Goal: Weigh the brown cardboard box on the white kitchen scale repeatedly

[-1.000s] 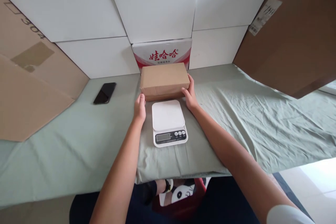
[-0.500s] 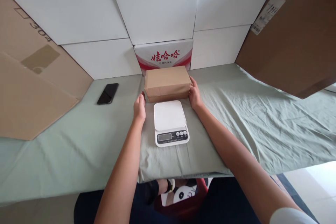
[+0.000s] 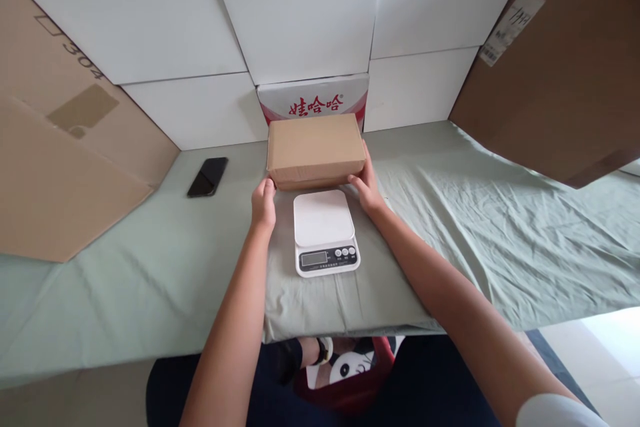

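The box (image 3: pixel 315 148) is plain brown cardboard with a matt, slightly rough face, and the big sheets (image 3: pixel 60 153) leaning at the sides are the same dull cardboard. The scale (image 3: pixel 325 232) looks like smooth white plastic with a light shine, while the phone (image 3: pixel 207 177) has a glossy black surface like glass. The table is covered with a pale green cloth (image 3: pixel 475 213), soft, matt and full of wrinkles, and the white panels (image 3: pixel 300 13) behind are smooth and matt.
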